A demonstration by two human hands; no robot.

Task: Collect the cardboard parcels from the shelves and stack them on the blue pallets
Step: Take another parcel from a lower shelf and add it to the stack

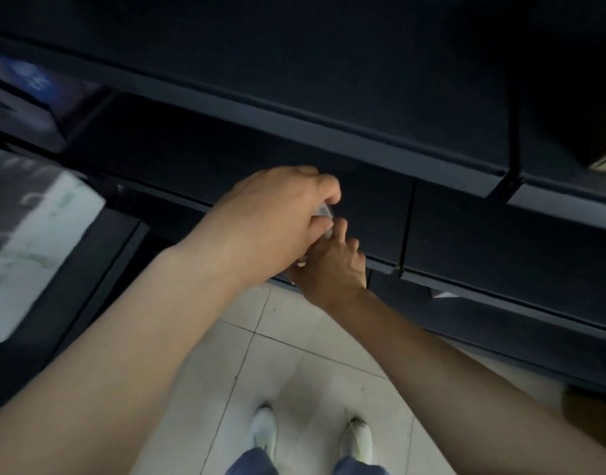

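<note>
Dark shelves (329,132) above tiled floor (294,354); both hands (305,234) together on something small, blurred.

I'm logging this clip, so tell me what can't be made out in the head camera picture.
- Small clear item: mostly covered by the left hand and right hand; identity unclear.
- Shelves: too dark to see contents.
- White package, left: motion-blurred, print unreadable.
- Brown object: cut off, blurred.

My hands meet right against the dark shelf edge (329,138), which juts over them; below them the tiled floor (288,354) lies open, a printed box (38,241) crowding my left
</note>
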